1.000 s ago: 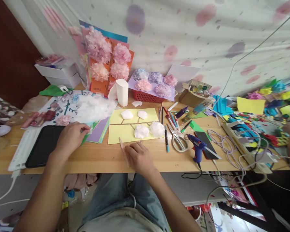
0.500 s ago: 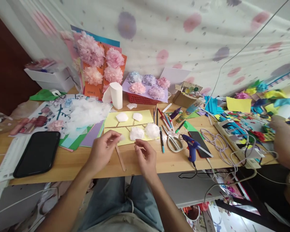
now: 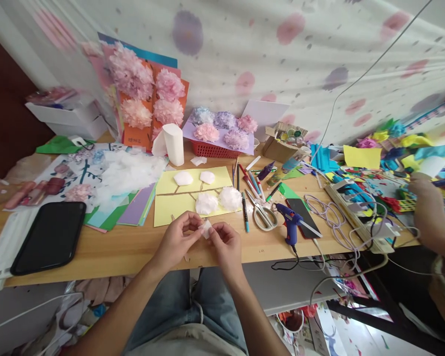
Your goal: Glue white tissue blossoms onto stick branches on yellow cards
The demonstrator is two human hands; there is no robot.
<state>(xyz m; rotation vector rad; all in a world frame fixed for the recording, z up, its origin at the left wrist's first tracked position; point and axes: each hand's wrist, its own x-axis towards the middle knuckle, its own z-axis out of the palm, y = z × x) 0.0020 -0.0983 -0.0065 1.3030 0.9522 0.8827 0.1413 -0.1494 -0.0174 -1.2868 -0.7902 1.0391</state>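
Note:
Between my two hands, above the table's front edge, is a small piece of white tissue paper (image 3: 206, 229). My left hand (image 3: 180, 238) pinches its left side, and the fingertips of my right hand (image 3: 225, 243) close on its right side. Just beyond them lies a yellow sheet (image 3: 166, 210) with brown branch lines. Two fluffy white paper flowers (image 3: 230, 198) and two flat white paper pieces (image 3: 183, 178) sit on it. A wooden stick (image 3: 186, 257) is mostly hidden under my left hand.
To the right lie scissors (image 3: 265, 216), a blue glue gun (image 3: 291, 220), markers (image 3: 245, 212) and tangled cables (image 3: 330, 212). A black phone (image 3: 50, 237) and a white tissue pile (image 3: 128, 173) are at left. Another person's hand (image 3: 428, 207) is at far right.
My left hand has moved right to meet my right hand. The white tissue piece, earlier in my left hand alone, is now between both hands' fingertips.

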